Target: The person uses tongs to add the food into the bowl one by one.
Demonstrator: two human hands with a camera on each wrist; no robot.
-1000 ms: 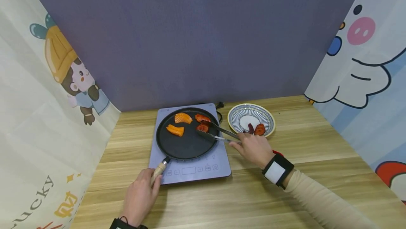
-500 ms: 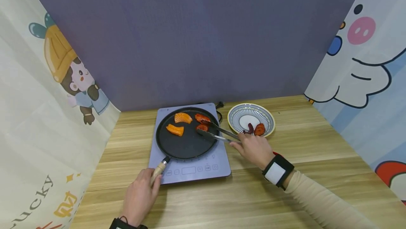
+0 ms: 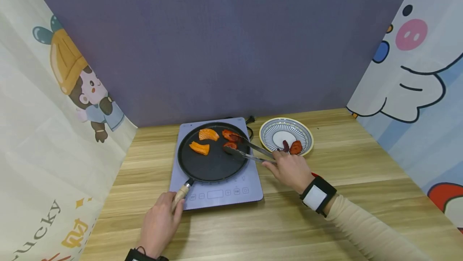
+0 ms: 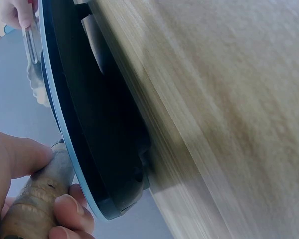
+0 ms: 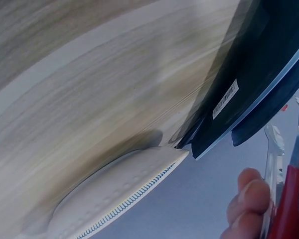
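Left hand: fingers gripped wooden handle of frying pan, set on induction cooker | Right hand: fingers held red-handled tongs, tips at red slices in pan | Assessment: slices appeared soft, slippery, easily torn; light mid-piece pinch was advisable.

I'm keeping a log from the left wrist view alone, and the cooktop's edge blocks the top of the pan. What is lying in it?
Observer: The pan holds two orange pieces and two red pieces.

Operator: I see part of the tongs. Which food are their ends at?

Observer: The two red pieces, on the pan's right side.

Operator: Anything to the right of the cooktop?

Observer: Yes, a patterned plate with a reddish slice and some dark food in it.
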